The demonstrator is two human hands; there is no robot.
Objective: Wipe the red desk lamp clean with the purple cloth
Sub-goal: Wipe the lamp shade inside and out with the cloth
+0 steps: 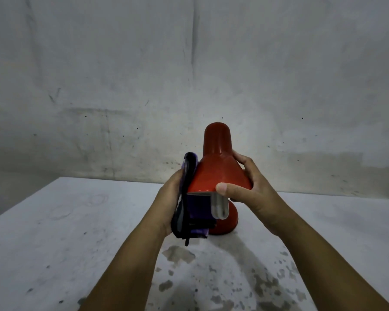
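Starting at the left, the person's left hand is pressing the cloth against the left flank of the lamp's shade, palm turned inward, fingers mostly hidden behind the fabric but plainly clasping it, since the cloth is staying folded against the hand and hanging down in a dark-edged bundle past the shade's rim. Part of the purple is showing under the rim too, just beside the white bulb that is poking out of the shade's mouth toward the viewer. The lamp is sitting in the middle of the table, near the far edge, its round red base resting on the mottled surface below and behind the bulb. To the right, the right hand is gripping the shade, thumb lying across the near rim and fingers curling over the far side, steadying the head. This looks like the wiping step itself, under way on the shade's left side, with the narrow neck, the right side and the base apparently not yet reached. The next move is likely calling for the cloth to be dragged around or up the cone while the right hand is bracing against the push, then shifting its grip so the covered patch can be cleaned, all while keeping clear of the bulb.
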